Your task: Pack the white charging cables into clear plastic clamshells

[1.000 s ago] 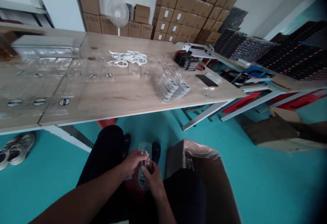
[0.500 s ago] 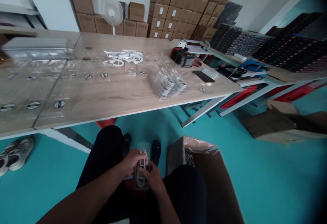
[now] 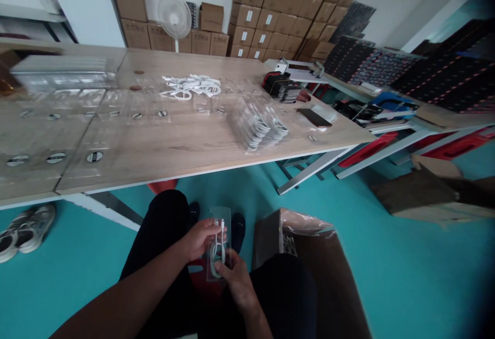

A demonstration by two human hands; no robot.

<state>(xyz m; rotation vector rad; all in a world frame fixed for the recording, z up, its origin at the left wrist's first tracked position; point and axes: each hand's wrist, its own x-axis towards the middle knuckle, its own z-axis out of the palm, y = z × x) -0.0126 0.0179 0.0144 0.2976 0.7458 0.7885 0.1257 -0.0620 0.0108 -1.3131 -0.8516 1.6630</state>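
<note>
Between my knees I hold a coiled white charging cable (image 3: pixel 214 265) lying against a clear plastic blister case (image 3: pixel 225 213). My left hand (image 3: pixel 200 238) pinches the cable near its two connectors, which point up and away from me. Around the lower right of the case curls my right hand (image 3: pixel 236 273), its thumb pressed on the coil. The fingers beneath the case are partly hidden. How far the cable is seated in the case I cannot tell.
The wooden table (image 3: pixel 185 148) ahead carries loose white cables (image 3: pixel 193 87), packed cables in clear cases (image 3: pixel 257 127), a stack of clear cases (image 3: pixel 64 73) and a dark phone-like slab (image 3: pixel 314 117). Beside my right knee stands an open carton (image 3: pixel 266 236). Shoes (image 3: pixel 36 228) lie at left.
My right hand has shifted slightly down and right along the coil. The connectors now stand out more plainly above my left fingers. The whole view has shifted slightly.
</note>
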